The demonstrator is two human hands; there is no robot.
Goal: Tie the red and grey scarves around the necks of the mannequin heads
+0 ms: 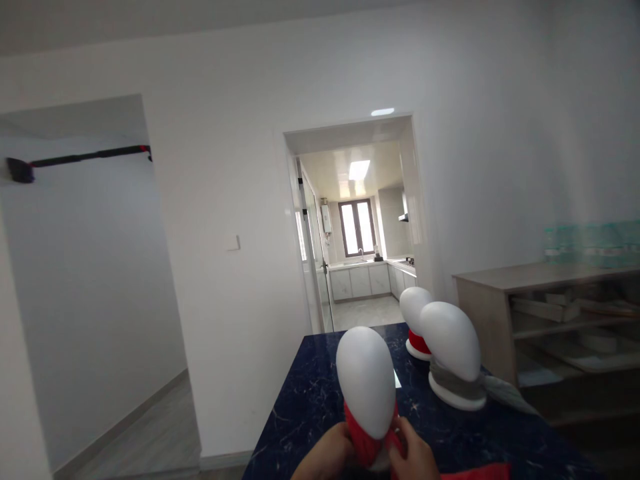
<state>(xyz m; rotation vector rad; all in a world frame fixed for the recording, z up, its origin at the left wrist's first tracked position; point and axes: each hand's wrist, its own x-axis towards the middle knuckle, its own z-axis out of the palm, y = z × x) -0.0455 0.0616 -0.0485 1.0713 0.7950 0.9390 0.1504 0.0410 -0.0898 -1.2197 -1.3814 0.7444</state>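
A smooth white mannequin head stands nearest me on the table, with a red scarf wrapped around its neck. On the left side of the neck, my left hand is closed on the scarf, its fingertips partly hidden. My right hand pinches the scarf at the neck's right front. A loose red end of cloth lies on the table beyond my right hand. The base of this head is hidden by my hands and the frame's lower edge.
The dark blue marbled table also bears a white head with a grey scarf and, behind it, one with a red scarf. On the right, a wooden shelf unit holds bottles. A doorway opens onto a kitchen.
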